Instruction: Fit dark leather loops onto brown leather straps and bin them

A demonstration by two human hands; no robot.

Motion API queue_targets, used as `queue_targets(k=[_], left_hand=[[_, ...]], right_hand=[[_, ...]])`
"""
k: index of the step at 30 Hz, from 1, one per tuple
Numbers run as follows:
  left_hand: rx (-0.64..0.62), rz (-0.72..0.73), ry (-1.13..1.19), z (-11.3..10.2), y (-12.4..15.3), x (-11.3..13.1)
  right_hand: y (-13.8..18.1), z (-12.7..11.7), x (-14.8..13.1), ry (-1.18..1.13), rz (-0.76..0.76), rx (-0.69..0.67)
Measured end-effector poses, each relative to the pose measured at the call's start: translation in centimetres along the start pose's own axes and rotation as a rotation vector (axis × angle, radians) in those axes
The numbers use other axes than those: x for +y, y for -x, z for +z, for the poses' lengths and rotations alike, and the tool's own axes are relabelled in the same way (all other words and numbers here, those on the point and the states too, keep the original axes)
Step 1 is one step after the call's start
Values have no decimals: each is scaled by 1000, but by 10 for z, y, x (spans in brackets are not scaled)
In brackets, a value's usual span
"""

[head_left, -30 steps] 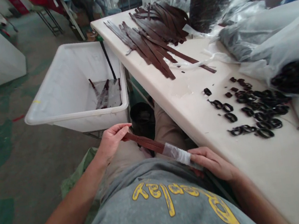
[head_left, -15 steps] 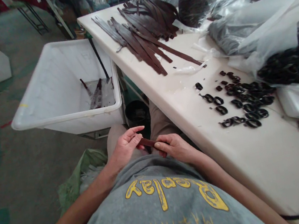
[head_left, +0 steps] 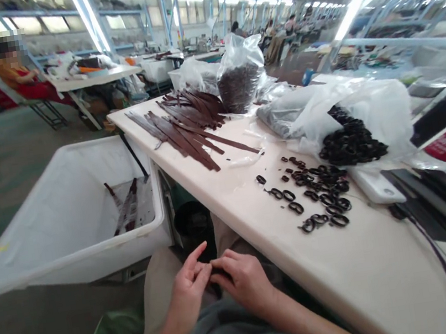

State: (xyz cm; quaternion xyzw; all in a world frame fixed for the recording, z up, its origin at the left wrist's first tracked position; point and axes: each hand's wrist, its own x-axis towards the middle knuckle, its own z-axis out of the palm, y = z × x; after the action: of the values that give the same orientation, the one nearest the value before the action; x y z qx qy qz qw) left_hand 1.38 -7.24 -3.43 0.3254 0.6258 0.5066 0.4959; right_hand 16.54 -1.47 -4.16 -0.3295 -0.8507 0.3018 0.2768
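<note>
My left hand [head_left: 190, 283] is over my lap, thumb and fingers pinched together with the index finger stretched out. Its fingertips meet those of my right hand [head_left: 242, 278], which is also closed in a pinch. Between them is the brown strap seen half a second ago, now almost wholly hidden by the fingers. On the white table [head_left: 229, 210] to the right lie small black loops [head_left: 328, 198], several of them heaped and some apart. Farther back, long brown straps [head_left: 184, 133] are spread in a loose pile.
A white bin [head_left: 74, 264] with a few dark strips [head_left: 128, 206] stands left of the table, a black bucket [head_left: 191, 216] beside my knees. Clear plastic bags [head_left: 346, 121] and a white device with a cable [head_left: 379, 188] sit on the table. Another person [head_left: 20, 74] sits far left.
My view has tilted up, bringing the room into sight. My hands have come together, so the strap that showed between them is now mostly covered.
</note>
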Motion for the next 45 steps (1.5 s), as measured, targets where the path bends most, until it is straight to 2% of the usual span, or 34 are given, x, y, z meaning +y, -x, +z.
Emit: queue_targets(k=[4, 9, 12, 15, 17, 19, 22, 24, 27, 29, 33, 37, 40, 43, 45], left_hand=[[-84, 3, -40, -2, 3, 6], [-236, 68, -253, -10, 1, 11], [-248, 125, -371, -13, -13, 25], [-218, 236, -417, -2, -40, 48], [-241, 359, -429, 17, -62, 67], [-299, 498, -444, 45, -86, 85], [-404, 692, -532, 98, -120, 106], [-450, 789, -682, 135, -141, 114], [-501, 841, -898, 183, -166, 115], [-539, 836, -949, 207, -179, 111], [-577, 812, -985, 234, -193, 102], [-565, 784, -981, 243, -197, 101], [-537, 755, -921, 236, -186, 107], [-537, 677, -785, 205, -161, 110], [-582, 466, -508, 173, -137, 107]], right_hand=[[3, -6, 2, 65, -52, 22], [8, -17, -1, 126, -95, -10], [10, -28, -1, 88, -55, 31], [11, -45, -1, -17, 12, 101], [11, -57, 1, -54, 43, 149], [13, -65, 4, -53, 75, 194], [19, -70, 11, -36, 127, 246], [23, -70, 16, -41, 154, 264], [28, -69, 20, -59, 179, 273], [30, -70, 21, -87, 183, 291], [34, -76, 19, -156, 199, 374], [34, -85, 14, -235, 243, 434], [34, -97, 9, -279, 247, 480], [34, -114, 4, -262, 239, 563], [34, -124, 1, -224, 249, 604]])
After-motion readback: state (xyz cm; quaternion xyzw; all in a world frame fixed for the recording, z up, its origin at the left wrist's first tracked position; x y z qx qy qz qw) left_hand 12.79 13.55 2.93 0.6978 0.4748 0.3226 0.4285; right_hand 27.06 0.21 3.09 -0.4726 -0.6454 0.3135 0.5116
